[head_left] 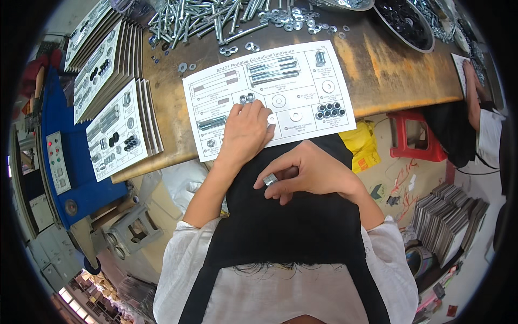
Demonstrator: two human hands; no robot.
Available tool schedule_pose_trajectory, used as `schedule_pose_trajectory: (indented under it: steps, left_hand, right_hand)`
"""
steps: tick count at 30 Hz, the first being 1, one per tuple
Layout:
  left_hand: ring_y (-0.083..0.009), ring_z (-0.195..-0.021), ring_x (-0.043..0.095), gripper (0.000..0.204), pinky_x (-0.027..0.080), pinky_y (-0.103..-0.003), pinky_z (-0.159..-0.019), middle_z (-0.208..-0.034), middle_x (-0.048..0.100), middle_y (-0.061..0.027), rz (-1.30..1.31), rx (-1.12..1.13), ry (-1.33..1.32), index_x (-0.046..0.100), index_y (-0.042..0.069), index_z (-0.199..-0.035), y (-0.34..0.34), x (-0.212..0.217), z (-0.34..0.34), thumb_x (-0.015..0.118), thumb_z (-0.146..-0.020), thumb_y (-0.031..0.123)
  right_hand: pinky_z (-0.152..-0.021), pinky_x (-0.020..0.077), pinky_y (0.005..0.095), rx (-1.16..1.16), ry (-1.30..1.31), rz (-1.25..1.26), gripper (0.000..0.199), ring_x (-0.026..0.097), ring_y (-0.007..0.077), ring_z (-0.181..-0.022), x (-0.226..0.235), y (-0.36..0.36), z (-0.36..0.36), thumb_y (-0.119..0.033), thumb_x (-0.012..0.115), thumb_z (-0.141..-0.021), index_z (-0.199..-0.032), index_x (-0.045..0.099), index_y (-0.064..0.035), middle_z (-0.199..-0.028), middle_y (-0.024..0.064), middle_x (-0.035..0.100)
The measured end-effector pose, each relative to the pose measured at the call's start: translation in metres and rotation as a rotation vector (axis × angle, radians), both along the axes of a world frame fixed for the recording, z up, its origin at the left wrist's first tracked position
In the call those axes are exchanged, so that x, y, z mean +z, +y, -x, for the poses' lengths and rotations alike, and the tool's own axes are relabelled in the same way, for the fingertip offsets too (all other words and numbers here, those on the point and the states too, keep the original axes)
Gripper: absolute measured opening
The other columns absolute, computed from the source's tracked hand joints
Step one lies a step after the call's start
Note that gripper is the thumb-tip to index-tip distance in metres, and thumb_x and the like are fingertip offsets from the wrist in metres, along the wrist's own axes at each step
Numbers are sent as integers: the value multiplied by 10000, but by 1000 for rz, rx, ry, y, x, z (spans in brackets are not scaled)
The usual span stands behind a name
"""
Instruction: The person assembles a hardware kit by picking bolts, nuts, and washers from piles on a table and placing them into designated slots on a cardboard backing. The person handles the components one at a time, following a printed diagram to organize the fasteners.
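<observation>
Left hand [245,129] lies palm-down on the white parts card [270,97] at frame centre, fingers spread flat and holding nothing; fingertips touch the card just beside a pair of small nuts [246,98] and a flat washer [272,119].

Right hand [310,173] is below the card, over the black apron [291,227], fingers curled in a pinch around a small metal nut [270,179].

Handling judgement: the nut is small, rigid, dense for its size and smooth, so likely slippery. A pinch across its flats looks safest. The washers are thin and lie flat, hard to lift, so sliding them looks easier. The card is stiff paperboard and overhangs the desk [388,70] edge slightly at its lower side, so anything rolling there could drop to the lap or floor.

Room: bare wood to the right of the card, centre-right. Upper centre is crowded with loose bolts [199,21] and washers. A stack of filled cards [116,129] sits at left, near the card. Another person's arm [475,97] is at the far right, well apart.
</observation>
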State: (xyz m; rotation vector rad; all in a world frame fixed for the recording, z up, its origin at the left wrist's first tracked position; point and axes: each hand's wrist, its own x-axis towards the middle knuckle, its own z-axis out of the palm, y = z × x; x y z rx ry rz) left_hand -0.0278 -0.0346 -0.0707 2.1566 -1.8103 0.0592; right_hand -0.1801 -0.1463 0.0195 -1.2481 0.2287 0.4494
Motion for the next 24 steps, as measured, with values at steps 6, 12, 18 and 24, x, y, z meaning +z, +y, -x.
schedule_pose_trajectory:
  steps: [6,12,18,24]
  left_hand:
    - [-215,-778,587,255,425,-333,-718,-890,605,-57,31,51,133,671,68,-944,4,14,-3,749,-722,167]
    - [-156,-788,621,202,430,-290,-721,-910,674,2,500,-74,508,749,148,-835,33,84,-8,814,-664,234]
    - [-114,-784,615,326,424,-284,-734,-888,655,38,656,-152,135,745,169,-899,36,88,2,841,-607,277]
    - [-107,-793,622,318,425,-286,-753,-912,662,47,716,-99,139,735,175,-912,39,81,11,836,-627,275]
  right_hand:
    - [-576,525,185,-166,-42,-2,230,688,105,-632,3,2,-2,-35,735,-806,-1036,729,-29,-741,52,699]
    - [-566,548,203,-355,-153,69,260,682,98,-637,13,1,-2,-76,742,-824,-1073,707,-10,-752,72,711]
    - [-547,533,194,-394,-198,84,261,670,93,-612,13,4,-4,-61,736,-827,-1081,704,-6,-728,71,699]
    - [-534,527,193,-371,-167,-8,258,658,92,-596,16,1,-2,-56,724,-839,-1089,697,4,-712,72,687]
